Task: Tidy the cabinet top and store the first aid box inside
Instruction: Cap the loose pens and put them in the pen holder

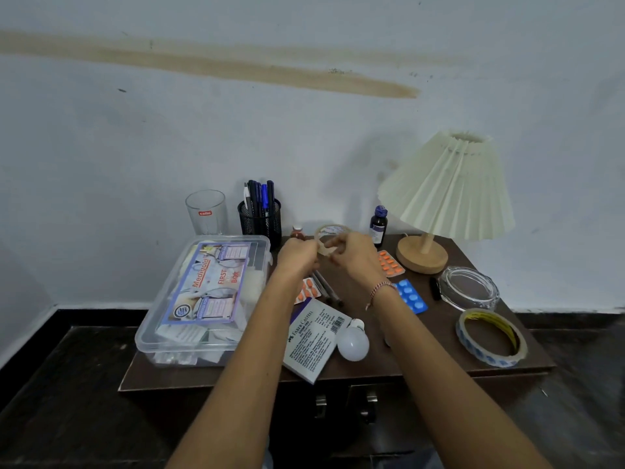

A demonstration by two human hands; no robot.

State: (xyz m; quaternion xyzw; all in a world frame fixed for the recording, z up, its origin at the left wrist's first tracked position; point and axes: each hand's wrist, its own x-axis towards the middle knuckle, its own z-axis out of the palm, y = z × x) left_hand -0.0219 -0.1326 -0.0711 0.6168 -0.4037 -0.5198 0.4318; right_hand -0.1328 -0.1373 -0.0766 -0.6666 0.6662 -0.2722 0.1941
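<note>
L hand (297,254) + R hand (355,253) — both pinch clear tape roll (329,230) | first aid box (203,292) — just left

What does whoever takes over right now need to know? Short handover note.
Left hand and right hand: both pinch the small clear tape roll near the back of the dark wooden cabinet top.
Clear plastic first aid box: lid on, on the top's left side.
Done: nothing visibly stored.
Left: orange pill strips, blue pill strip, white bulb and other items lie loose; the box is not yet inside.
</note>
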